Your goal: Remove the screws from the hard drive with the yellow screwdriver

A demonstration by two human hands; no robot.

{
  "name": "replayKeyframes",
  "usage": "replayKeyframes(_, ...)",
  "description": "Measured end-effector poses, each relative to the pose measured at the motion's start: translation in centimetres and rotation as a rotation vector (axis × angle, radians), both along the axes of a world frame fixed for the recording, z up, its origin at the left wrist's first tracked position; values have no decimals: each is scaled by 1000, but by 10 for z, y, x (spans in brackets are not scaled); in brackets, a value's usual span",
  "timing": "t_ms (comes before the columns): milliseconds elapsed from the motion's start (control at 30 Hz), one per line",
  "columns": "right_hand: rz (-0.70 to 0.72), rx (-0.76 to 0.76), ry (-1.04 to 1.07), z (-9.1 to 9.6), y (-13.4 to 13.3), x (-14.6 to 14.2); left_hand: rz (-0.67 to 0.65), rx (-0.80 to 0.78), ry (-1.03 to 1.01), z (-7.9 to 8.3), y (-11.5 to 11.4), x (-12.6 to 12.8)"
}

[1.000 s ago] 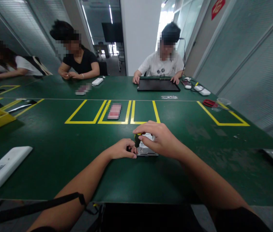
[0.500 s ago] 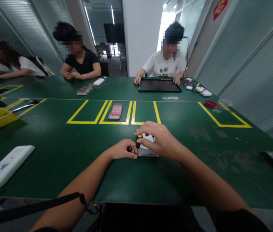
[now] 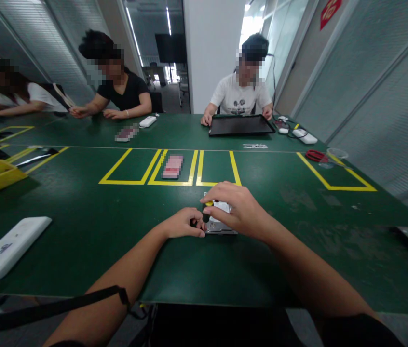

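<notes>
A silver hard drive (image 3: 222, 226) lies flat on the green table in front of me, partly covered by my right hand. My right hand (image 3: 238, 207) arches over it, thumb and fingers closed round the short black and yellow handle of a screwdriver (image 3: 206, 213). The screwdriver stands roughly upright over the drive's left side; its tip is hidden. At that left edge, my left hand (image 3: 185, 223) rests on the table with curled fingers gripping the drive. Something dark shows between its thumb and fingers, too small to name.
Yellow tape marks the green table (image 3: 135, 260); a pink phone (image 3: 172, 166) lies inside one outline. A white power bank (image 3: 10, 248) and yellow bins (image 3: 3, 176) are at left. Red-handled pliers (image 3: 316, 155) lie at right. Across the table a person holds a black panel (image 3: 242, 125).
My hands, the screwdriver and the drive look unmoved. Across the table, the black panel has been tilted and shifted slightly right. The person in black has moved one hand out to the left.
</notes>
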State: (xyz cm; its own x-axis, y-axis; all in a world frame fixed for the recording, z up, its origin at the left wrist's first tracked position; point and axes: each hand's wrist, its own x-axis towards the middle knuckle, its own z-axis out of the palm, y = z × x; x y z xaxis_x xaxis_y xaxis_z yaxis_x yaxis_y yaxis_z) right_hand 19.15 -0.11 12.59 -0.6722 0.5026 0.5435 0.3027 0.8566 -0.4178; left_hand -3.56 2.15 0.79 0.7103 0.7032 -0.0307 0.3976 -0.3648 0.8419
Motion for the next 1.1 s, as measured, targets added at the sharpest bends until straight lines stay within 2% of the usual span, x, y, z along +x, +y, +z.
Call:
replayKeyframes(333, 25, -53, 12, 0, -2, 0, -1, -65, -54, 1, -2, 1)
replayKeyframes(500, -10, -37, 12, 0, 0, 0, -4, -4, 14, 1, -1, 0)
replayKeyframes(633, -17, -45, 12, 2, -1, 1, -3, -13, 11, 2, -1, 0)
replayKeyframes(900, 30, -36, 21, 4, -2, 1, -5, -18, -21, 2, -2, 1)
replayKeyframes(1100, -27, -41, 15, 1, -1, -1, -7, 19, 18, 1, 0, 0)
